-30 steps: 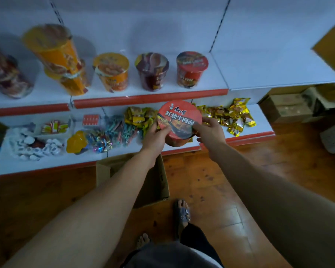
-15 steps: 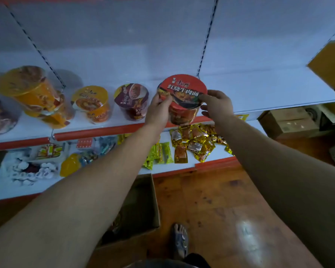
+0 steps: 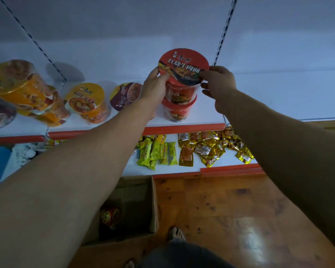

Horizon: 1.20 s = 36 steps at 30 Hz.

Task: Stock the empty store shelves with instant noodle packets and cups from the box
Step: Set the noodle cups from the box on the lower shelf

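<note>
I hold a red noodle cup (image 3: 183, 64) with both hands, stacked on top of a second red cup (image 3: 177, 111) that stands on the white middle shelf (image 3: 269, 97). My left hand (image 3: 155, 88) grips the upper cup's left side. At its right rim, my right hand (image 3: 219, 82) pinches the lid edge. The cardboard box (image 3: 137, 196) sits open on the floor below my left arm, with one more red and yellow cup (image 3: 110, 217) lying inside it.
Left of the red stack stand a purple cup (image 3: 124, 95), an orange cup (image 3: 87, 101) and stacked orange cups (image 3: 17, 82). Green packets (image 3: 155, 151) and gold snack packets (image 3: 205, 149) lie on the lower shelf. My sandalled foot (image 3: 176, 234) is on the wooden floor.
Both hands lifted the red cup from in front of the lower shelf up to the middle shelf, onto the other red cup. My view moved closer and upward.
</note>
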Available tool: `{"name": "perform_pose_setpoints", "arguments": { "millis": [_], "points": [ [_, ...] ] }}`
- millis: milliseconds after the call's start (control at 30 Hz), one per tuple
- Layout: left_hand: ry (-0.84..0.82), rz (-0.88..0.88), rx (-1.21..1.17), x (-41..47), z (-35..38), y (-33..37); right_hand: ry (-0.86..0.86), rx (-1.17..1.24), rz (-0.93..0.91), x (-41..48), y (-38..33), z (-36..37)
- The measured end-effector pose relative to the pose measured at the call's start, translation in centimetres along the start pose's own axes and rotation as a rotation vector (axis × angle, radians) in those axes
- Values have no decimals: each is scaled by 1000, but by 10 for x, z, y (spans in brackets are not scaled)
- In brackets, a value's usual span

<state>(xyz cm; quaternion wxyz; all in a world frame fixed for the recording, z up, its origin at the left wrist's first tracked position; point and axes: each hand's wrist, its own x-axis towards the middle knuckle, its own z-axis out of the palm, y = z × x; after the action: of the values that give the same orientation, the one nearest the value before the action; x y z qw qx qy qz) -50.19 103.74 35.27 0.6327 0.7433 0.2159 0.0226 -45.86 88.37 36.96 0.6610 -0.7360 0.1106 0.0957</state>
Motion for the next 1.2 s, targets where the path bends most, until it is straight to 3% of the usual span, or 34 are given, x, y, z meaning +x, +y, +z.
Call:
{"name": "perform_pose_setpoints", "arguments": {
  "millis": [467,833,1200],
  "points": [
    [32,-83,29,14,4,-18,-61,-72,44,19,14,4],
    [141,-75,2,-28,-31,-43,109,-260,10,-16,39,-6],
    [78,-163,137,-99,-151,-99,-238,-607,-69,-103,60,132]
  ]
}}
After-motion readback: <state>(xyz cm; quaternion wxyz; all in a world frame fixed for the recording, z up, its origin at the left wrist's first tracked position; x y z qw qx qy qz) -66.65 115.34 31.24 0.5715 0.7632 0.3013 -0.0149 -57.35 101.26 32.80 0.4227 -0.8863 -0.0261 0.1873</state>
